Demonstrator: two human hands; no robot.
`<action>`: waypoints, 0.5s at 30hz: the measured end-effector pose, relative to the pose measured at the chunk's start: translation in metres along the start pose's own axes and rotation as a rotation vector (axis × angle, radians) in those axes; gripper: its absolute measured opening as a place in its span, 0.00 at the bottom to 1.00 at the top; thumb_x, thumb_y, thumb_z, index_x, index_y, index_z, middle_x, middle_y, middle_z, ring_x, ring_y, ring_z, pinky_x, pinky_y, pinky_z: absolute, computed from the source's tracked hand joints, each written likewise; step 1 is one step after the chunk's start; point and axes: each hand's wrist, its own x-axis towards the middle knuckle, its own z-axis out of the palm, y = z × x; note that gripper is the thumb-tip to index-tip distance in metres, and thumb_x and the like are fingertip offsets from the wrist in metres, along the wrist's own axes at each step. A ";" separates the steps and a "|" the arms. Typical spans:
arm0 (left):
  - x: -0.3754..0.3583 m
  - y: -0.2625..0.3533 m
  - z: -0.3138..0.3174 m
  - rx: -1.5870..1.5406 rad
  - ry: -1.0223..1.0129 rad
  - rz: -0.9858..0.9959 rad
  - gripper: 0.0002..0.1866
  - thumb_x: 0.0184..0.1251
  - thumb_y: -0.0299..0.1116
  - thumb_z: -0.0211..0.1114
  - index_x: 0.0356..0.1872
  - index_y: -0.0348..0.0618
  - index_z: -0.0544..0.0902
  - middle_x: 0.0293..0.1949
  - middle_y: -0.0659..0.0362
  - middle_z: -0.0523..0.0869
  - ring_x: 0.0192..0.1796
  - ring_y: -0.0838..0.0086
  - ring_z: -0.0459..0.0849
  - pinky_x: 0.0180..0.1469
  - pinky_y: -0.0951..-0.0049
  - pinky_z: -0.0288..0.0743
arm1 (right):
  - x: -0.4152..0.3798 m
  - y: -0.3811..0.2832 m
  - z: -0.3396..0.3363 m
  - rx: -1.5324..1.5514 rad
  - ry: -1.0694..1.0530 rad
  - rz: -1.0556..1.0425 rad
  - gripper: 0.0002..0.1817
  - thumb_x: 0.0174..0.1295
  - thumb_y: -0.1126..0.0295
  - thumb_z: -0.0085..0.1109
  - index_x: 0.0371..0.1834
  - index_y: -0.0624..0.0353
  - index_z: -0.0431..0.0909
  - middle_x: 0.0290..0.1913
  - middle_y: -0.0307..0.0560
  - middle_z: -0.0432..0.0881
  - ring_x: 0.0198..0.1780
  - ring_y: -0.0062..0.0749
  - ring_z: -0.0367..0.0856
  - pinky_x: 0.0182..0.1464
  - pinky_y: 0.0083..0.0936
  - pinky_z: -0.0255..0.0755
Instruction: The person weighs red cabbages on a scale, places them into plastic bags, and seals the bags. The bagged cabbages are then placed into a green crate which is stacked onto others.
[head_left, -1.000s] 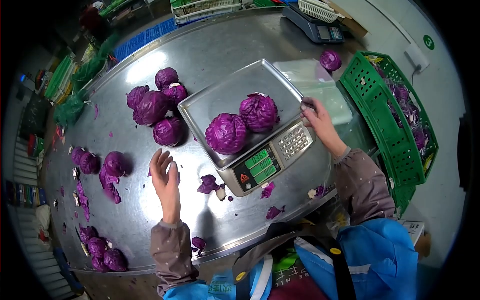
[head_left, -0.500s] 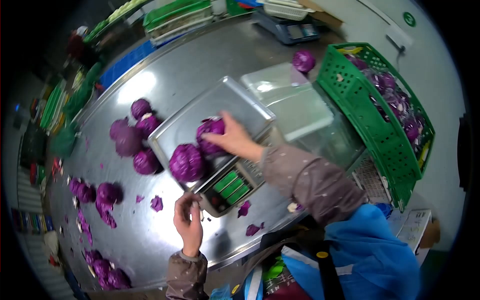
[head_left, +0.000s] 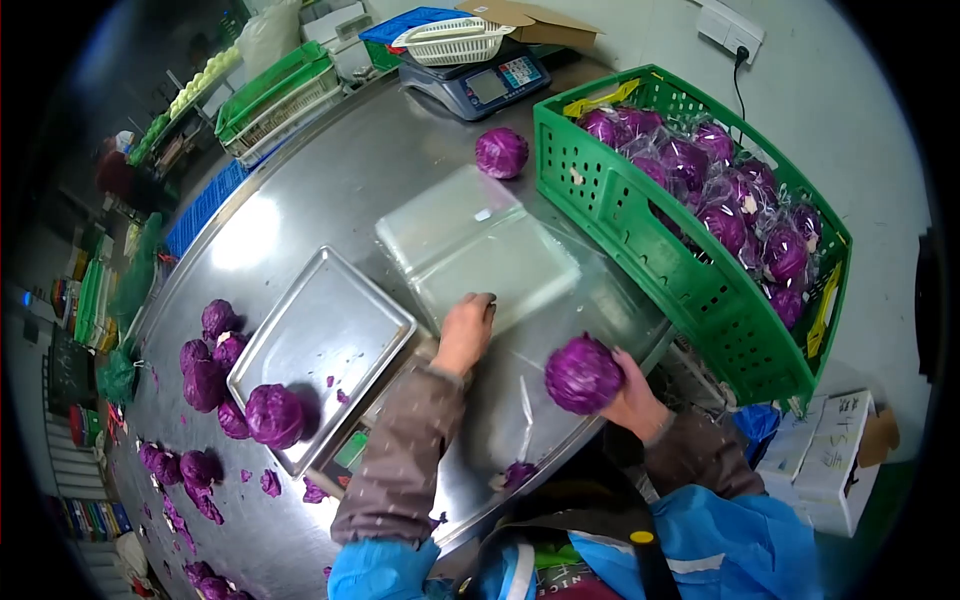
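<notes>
A round red cabbage rests in my right hand, held above the table's near edge with the fingers wrapped around its side. At the near edge of a stack of clear plastic bags, my left hand has its fingers bent and close together. Whether a bag is pinched in them is hidden. Left of that hand is the weighing scale's metal tray, with another red cabbage near its lower left corner. My left sleeve partly covers the scale's green display.
Bagged red cabbages fill a green crate at the right. One loose cabbage sits near a second scale at the back. Several cabbages and torn leaves lie along the left side of the steel table.
My right hand has lifted one cabbage off the scale tray and carried it right. My left hand has moved from the scale's front to the plastic bags. The view has shifted right.
</notes>
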 end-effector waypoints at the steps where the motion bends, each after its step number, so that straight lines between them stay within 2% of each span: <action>1: 0.014 -0.006 0.016 0.127 -0.071 -0.004 0.10 0.57 0.26 0.54 0.41 0.39 0.76 0.37 0.48 0.78 0.40 0.54 0.78 0.39 0.62 0.74 | -0.013 -0.003 -0.016 0.016 0.071 0.009 0.28 0.63 0.48 0.36 0.60 0.52 0.61 0.58 0.50 0.68 0.56 0.47 0.70 0.48 0.52 0.69; 2: 0.023 -0.007 0.027 0.134 -0.066 -0.010 0.10 0.57 0.26 0.54 0.41 0.39 0.76 0.37 0.48 0.78 0.40 0.54 0.78 0.39 0.62 0.74 | -0.027 -0.008 -0.021 0.032 0.113 0.006 0.29 0.63 0.47 0.35 0.61 0.53 0.60 0.58 0.50 0.68 0.55 0.47 0.70 0.48 0.50 0.69; 4: 0.037 -0.002 0.042 0.513 -0.273 -0.099 0.16 0.52 0.24 0.57 0.45 0.41 0.71 0.42 0.50 0.74 0.44 0.56 0.76 0.40 0.62 0.76 | -0.047 -0.017 -0.049 0.019 0.047 0.050 0.30 0.62 0.46 0.33 0.62 0.53 0.59 0.59 0.51 0.67 0.56 0.48 0.69 0.48 0.51 0.69; 5: 0.042 0.001 0.046 0.560 -0.314 -0.138 0.19 0.50 0.22 0.57 0.46 0.42 0.69 0.42 0.51 0.71 0.44 0.58 0.75 0.39 0.64 0.76 | -0.054 -0.020 -0.057 0.015 0.032 0.066 0.30 0.62 0.46 0.33 0.62 0.53 0.59 0.59 0.51 0.67 0.56 0.48 0.69 0.48 0.51 0.69; 6: 0.043 0.003 0.051 0.573 -0.305 -0.161 0.19 0.50 0.22 0.57 0.46 0.42 0.69 0.42 0.51 0.71 0.44 0.58 0.75 0.39 0.64 0.76 | -0.060 -0.022 -0.061 -0.003 0.102 0.064 0.31 0.62 0.45 0.33 0.62 0.53 0.59 0.59 0.51 0.66 0.57 0.48 0.68 0.48 0.52 0.68; 7: 0.042 -0.001 0.057 0.660 -0.188 -0.135 0.14 0.53 0.27 0.56 0.43 0.43 0.70 0.39 0.53 0.72 0.41 0.61 0.76 0.36 0.66 0.76 | -0.066 -0.023 -0.065 -0.025 0.165 0.065 0.32 0.61 0.45 0.32 0.62 0.53 0.59 0.60 0.52 0.65 0.57 0.49 0.68 0.48 0.52 0.68; 8: 0.039 -0.009 0.063 0.752 -0.068 -0.113 0.11 0.56 0.31 0.54 0.40 0.45 0.72 0.36 0.55 0.73 0.39 0.64 0.76 0.33 0.68 0.76 | -0.070 -0.025 -0.068 -0.035 0.133 0.091 0.32 0.61 0.45 0.32 0.62 0.53 0.59 0.60 0.52 0.65 0.57 0.49 0.68 0.48 0.52 0.68; 9: 0.036 -0.025 0.070 0.795 0.025 -0.064 0.11 0.56 0.33 0.54 0.41 0.46 0.72 0.35 0.56 0.73 0.38 0.66 0.76 0.32 0.68 0.74 | -0.072 -0.027 -0.071 -0.100 0.145 0.084 0.32 0.61 0.44 0.32 0.62 0.53 0.59 0.60 0.52 0.65 0.57 0.50 0.68 0.48 0.52 0.68; 11: 0.036 -0.027 0.064 0.746 0.045 -0.192 0.12 0.56 0.32 0.53 0.42 0.45 0.71 0.37 0.55 0.74 0.40 0.65 0.76 0.33 0.65 0.74 | -0.069 -0.027 -0.082 -0.122 0.110 0.081 0.33 0.60 0.43 0.33 0.62 0.53 0.58 0.60 0.52 0.65 0.57 0.50 0.68 0.48 0.53 0.68; 13: 0.043 -0.031 0.047 0.488 0.034 -0.265 0.11 0.58 0.29 0.49 0.43 0.45 0.70 0.38 0.53 0.77 0.34 0.57 0.80 0.32 0.56 0.73 | -0.064 -0.027 -0.088 -0.085 0.054 0.095 0.33 0.59 0.43 0.35 0.62 0.53 0.58 0.60 0.51 0.65 0.57 0.50 0.68 0.48 0.53 0.68; 14: 0.051 -0.020 0.031 0.395 0.246 -0.217 0.07 0.60 0.31 0.48 0.40 0.47 0.68 0.29 0.51 0.77 0.29 0.53 0.79 0.28 0.55 0.71 | -0.062 -0.028 -0.089 -0.089 0.046 0.098 0.33 0.58 0.44 0.36 0.62 0.53 0.59 0.60 0.51 0.65 0.56 0.50 0.68 0.48 0.53 0.68; 15: 0.063 -0.002 0.008 0.319 0.351 -0.198 0.07 0.61 0.32 0.47 0.40 0.46 0.68 0.29 0.49 0.78 0.30 0.51 0.78 0.28 0.54 0.70 | -0.058 -0.028 -0.095 -0.017 -0.012 0.119 0.34 0.56 0.45 0.43 0.62 0.55 0.59 0.60 0.52 0.65 0.57 0.49 0.68 0.53 0.49 0.67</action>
